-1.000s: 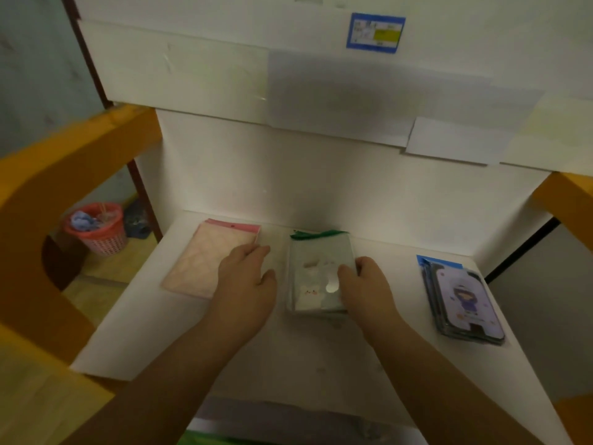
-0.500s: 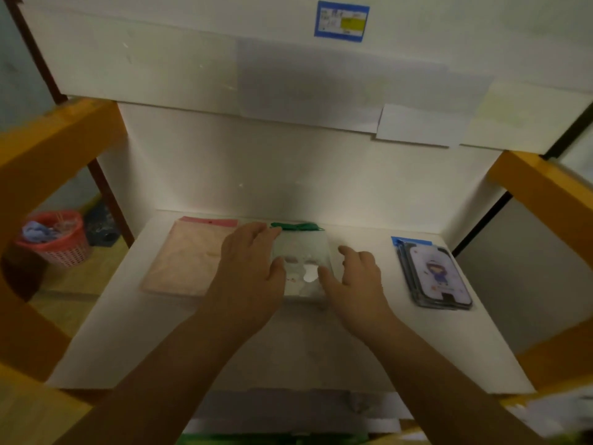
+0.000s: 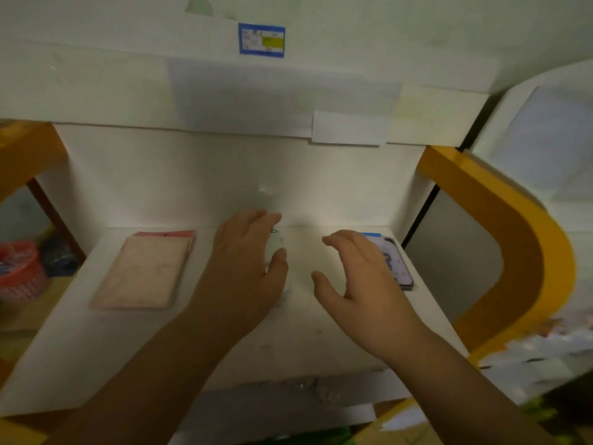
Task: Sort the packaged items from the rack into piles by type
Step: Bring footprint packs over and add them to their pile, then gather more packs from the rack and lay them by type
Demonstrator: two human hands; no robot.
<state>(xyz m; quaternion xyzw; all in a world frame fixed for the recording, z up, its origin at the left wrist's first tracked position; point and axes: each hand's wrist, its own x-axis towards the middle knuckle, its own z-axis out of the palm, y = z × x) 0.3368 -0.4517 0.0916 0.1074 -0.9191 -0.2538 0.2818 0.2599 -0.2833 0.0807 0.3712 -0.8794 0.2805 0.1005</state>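
Three piles lie on the white shelf (image 3: 224, 342). At the left is a pink packaged pile (image 3: 144, 271). In the middle, my left hand (image 3: 247, 264) rests flat on a clear packet pile (image 3: 276, 246) and hides nearly all of it; only a pale sliver shows by my fingers. My right hand (image 3: 359, 277) hovers with fingers loosely spread and holds nothing. Behind it at the right lies a stack of dark-rimmed packets with a cartoon figure (image 3: 399, 268), partly hidden by my fingers.
A white back wall (image 3: 224, 181) closes the shelf, with a blue label (image 3: 261, 40) above it. Yellow rack frames stand at the right (image 3: 519, 252) and left (image 3: 22, 152). A red basket (image 3: 19, 271) sits on the floor at the far left.
My right hand has come off the clear pile and moved right, in front of the cartoon stack. My left hand slid further over the clear pile. The view turned right.
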